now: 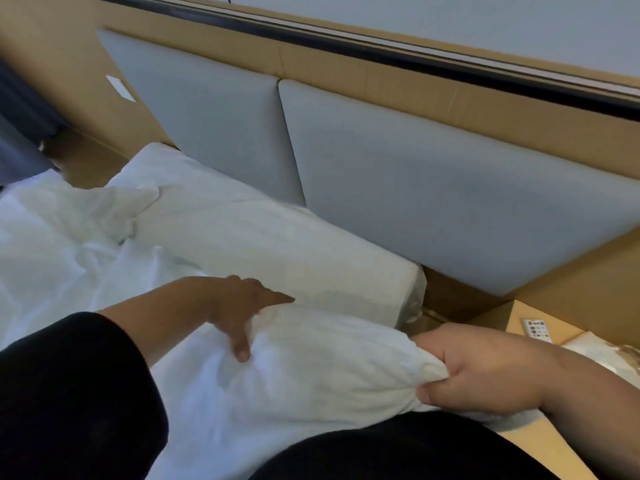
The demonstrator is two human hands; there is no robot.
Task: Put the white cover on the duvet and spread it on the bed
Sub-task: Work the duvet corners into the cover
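Lying rumpled across the bed point(311, 258), the white duvet point(284, 375) is pinched at its corner by the right hand point(485, 372). The left hand point(239, 306) is pressed on it, fingers spread, a wide grip.

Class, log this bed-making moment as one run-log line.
step: spreading | right hand: grips duvet corner | left hand: presses on duvet | pillow: against headboard
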